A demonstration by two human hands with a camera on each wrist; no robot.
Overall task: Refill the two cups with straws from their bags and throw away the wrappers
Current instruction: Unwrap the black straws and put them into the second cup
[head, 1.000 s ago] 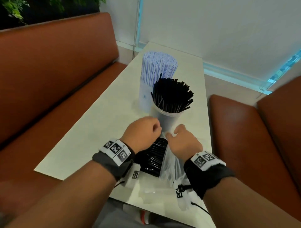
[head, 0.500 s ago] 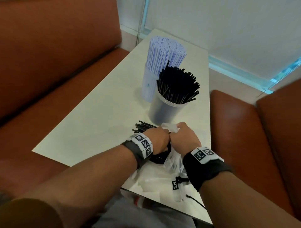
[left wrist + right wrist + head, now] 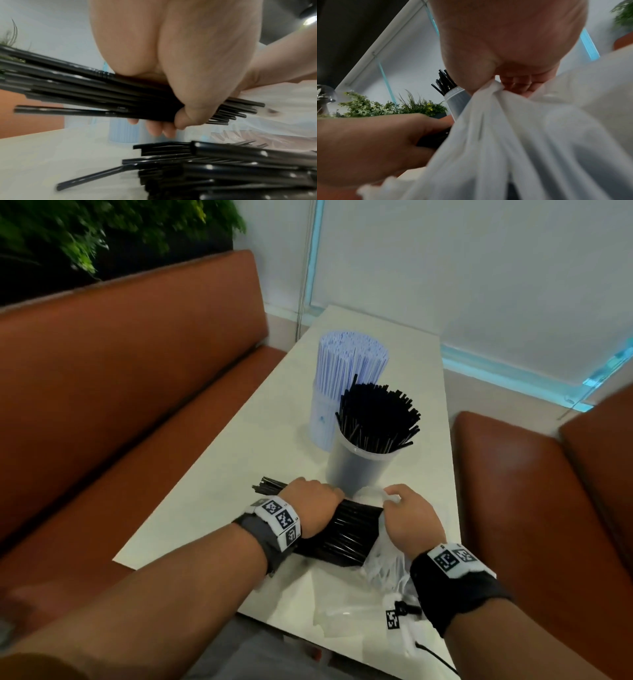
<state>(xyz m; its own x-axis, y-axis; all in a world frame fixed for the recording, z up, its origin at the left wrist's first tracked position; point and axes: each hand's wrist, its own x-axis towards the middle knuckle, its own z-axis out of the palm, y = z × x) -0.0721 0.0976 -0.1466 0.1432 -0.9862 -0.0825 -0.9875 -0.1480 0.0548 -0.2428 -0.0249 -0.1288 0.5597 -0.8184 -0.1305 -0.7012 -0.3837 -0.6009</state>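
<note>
The left hand (image 3: pixel 310 510) is wrapped round a bundle of black straws (image 3: pixel 346 534); just beside it the right hand (image 3: pixel 407 520) pinches the clear bag (image 3: pixel 383 563). Loose straws (image 3: pixel 223 169) lie under the left hand and could roll off. Beyond the knuckles the black-straw cup (image 3: pixel 359 470) stands full, so pushing more in may tip it.

My left hand (image 3: pixel 197 65) is curled round a bundle of black straws (image 3: pixel 82 86), lifted just above the counter (image 3: pixel 51 155). Below that bundle, more loose black straws (image 3: pixel 223 169) lie on the counter; beside it, clear plastic bag (image 3: pixel 283 105).

hands (image 3: pixel 313 508) apart, black straws (image 3: pixel 346 534) bared (bag (image 3: pixel 383 570) back)
</note>
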